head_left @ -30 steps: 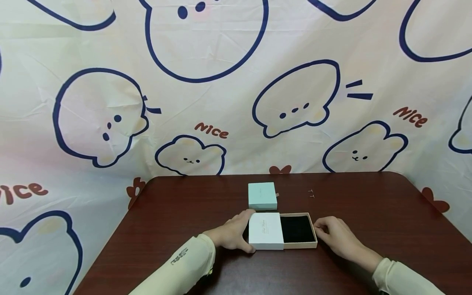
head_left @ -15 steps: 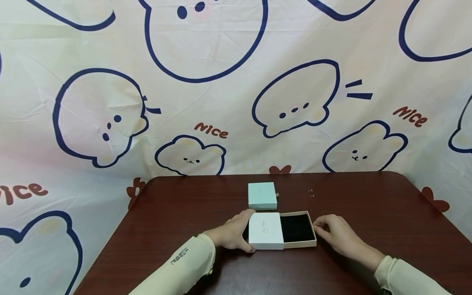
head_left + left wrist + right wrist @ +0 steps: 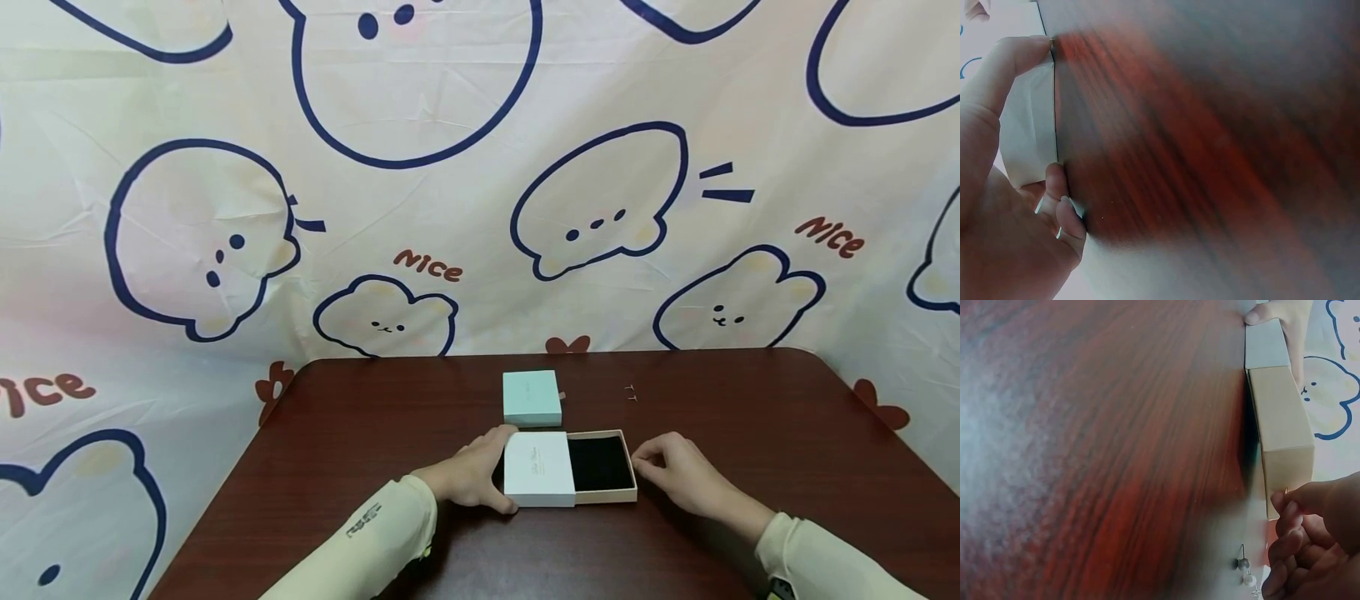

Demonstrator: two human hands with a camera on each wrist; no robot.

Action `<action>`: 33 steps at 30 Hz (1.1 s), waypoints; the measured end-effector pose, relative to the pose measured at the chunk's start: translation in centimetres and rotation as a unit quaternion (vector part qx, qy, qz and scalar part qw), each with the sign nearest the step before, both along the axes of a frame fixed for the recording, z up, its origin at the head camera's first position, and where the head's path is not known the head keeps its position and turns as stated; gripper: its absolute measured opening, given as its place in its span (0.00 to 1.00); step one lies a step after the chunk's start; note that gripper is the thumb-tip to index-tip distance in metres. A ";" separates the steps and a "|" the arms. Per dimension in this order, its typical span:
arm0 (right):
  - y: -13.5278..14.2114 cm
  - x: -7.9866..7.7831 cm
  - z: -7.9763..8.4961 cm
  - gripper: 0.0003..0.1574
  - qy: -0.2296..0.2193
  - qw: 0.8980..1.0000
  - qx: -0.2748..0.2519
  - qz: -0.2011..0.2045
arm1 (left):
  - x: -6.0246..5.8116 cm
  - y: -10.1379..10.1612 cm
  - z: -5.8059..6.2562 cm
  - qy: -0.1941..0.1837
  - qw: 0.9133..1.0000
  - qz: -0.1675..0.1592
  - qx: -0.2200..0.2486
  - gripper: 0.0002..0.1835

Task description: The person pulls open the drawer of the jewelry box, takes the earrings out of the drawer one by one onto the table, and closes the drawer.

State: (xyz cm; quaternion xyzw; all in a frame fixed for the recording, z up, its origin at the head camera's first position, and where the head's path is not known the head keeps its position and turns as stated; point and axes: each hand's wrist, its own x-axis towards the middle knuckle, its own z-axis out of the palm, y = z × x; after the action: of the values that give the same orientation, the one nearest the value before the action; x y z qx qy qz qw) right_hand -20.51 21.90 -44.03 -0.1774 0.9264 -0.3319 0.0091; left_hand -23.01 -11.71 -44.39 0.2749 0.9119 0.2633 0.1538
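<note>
A white gift box [image 3: 538,468] with gold lettering lies on the table. Its cream-edged drawer [image 3: 600,502], lined in black, sticks out to the right. My left hand [image 3: 474,471] grips the white sleeve from its left end, thumb at the front and fingers around the back. The left wrist view shows the thumb and fingertips at the sleeve's edges [image 3: 1029,119]. At the drawer's right end is my right hand [image 3: 686,475], with thumb and curled fingers pinched together against the end face [image 3: 1285,469]. What the fingertips cover there is mostly hidden.
A mint-green box [image 3: 531,398] with a small tab on its right side stands behind the white one. A pair of small earrings [image 3: 632,392] lies to its right; the right wrist view shows their beads [image 3: 1244,569]. A patterned cloth [image 3: 480,250] hangs behind the table.
The drawer has slid slightly left into the white sleeve, and my right hand has moved left with it. My left hand keeps its hold on the sleeve.
</note>
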 end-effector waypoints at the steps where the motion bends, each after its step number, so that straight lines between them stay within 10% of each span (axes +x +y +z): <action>1: -0.1 0.0 0.0 0.09 -0.003 1.000 -0.001 0.000 | 0.0 0.0 0.0 -0.001 1.000 0.000 0.000 0.56; 33: -0.2 -0.1 -0.4 0.10 0.013 1.000 0.008 0.007 | -0.1 -0.1 0.0 -0.002 1.000 0.001 0.000 0.56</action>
State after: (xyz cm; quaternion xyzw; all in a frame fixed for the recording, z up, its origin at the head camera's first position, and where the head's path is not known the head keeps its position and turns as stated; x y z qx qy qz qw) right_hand -20.56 21.66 -44.39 -0.1884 0.9278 -0.3221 0.0013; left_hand -23.11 -11.80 -44.43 0.2734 0.9117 0.2643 0.1552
